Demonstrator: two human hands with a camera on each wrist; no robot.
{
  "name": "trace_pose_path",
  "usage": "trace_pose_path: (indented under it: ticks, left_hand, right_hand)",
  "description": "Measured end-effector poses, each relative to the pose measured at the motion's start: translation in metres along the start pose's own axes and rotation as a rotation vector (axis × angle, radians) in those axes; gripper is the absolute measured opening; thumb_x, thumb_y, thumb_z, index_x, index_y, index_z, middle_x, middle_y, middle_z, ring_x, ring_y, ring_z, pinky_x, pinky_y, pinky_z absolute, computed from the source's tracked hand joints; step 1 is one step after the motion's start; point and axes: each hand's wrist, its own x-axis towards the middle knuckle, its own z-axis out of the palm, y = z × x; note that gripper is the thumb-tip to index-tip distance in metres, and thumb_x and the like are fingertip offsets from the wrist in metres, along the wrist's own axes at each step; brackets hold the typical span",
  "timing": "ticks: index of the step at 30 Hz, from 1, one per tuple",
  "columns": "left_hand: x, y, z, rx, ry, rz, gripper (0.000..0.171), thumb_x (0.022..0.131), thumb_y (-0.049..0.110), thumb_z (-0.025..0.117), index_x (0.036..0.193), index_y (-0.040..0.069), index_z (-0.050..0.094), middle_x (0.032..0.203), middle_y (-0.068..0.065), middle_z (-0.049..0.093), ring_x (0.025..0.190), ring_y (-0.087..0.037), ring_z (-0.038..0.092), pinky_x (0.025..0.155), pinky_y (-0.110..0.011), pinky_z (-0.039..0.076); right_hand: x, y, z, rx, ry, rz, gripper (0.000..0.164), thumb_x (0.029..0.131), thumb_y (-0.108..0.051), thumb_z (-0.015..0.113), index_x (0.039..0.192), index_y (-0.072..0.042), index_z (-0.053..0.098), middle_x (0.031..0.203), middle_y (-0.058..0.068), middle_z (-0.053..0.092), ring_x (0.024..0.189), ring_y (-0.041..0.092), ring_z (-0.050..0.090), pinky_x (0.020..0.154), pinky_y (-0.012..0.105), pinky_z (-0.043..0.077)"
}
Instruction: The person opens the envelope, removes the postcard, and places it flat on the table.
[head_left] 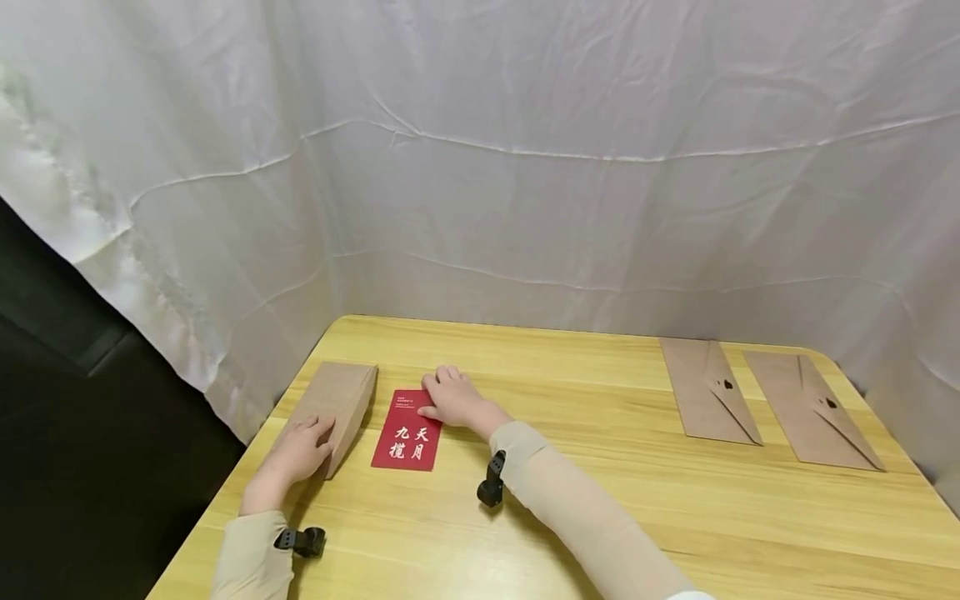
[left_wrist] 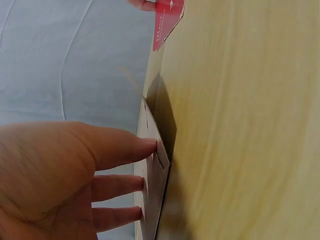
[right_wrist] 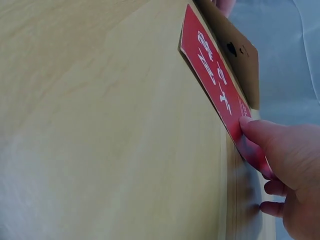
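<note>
Resting apart, hands (head_left: 298, 450) (head_left: 457, 400) touch a brown envelope (head_left: 330, 397) and red card (head_left: 406, 433).

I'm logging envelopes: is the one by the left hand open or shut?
The envelope is open: its flap stands raised in the right wrist view.

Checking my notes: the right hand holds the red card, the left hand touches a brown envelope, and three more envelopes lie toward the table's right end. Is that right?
Not quite: the head view shows two more envelopes, not three, there. The right hand holds the red card, and the left hand touches a brown envelope.
</note>
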Motion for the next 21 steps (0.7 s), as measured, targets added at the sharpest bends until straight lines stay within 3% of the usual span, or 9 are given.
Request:
trace_pose_path:
  ticks: [11,16,21]
  left_hand:
    - [0.001,0.0,0.0,-0.009,0.0,0.005,0.048,0.095,0.013,0.056,0.139,-0.007,0.048,0.142,-0.041,0.037,0.133,-0.058,0.033,0.109,-0.064,0.031]
    - [0.005,-0.001,-0.002,-0.031,0.037,0.051,0.044,0.095,0.012,0.056,0.133,-0.011,0.052,0.136,-0.041,0.045,0.128,-0.057,0.041,0.106,-0.063,0.036]
    - [0.01,-0.002,-0.01,-0.077,0.009,0.061,0.045,0.096,0.013,0.053,0.133,-0.013,0.05,0.133,-0.037,0.051,0.126,-0.055,0.045,0.103,-0.061,0.039]
  right_hand:
    - [-0.002,-0.003,0.004,-0.014,0.004,0.002,0.049,0.097,-0.052,0.05,0.132,-0.018,0.05,0.119,0.006,0.048,0.111,0.021,0.042,0.099,0.039,0.038]
    - [-0.005,-0.004,0.003,-0.022,0.017,0.013,0.047,0.097,-0.052,0.049,0.131,-0.019,0.051,0.119,0.005,0.047,0.111,0.021,0.042,0.099,0.039,0.038]
    - [-0.011,-0.005,-0.002,-0.007,0.031,0.033,0.045,0.098,-0.05,0.05,0.133,-0.021,0.051,0.122,0.004,0.047,0.112,0.02,0.042,0.098,0.04,0.038]
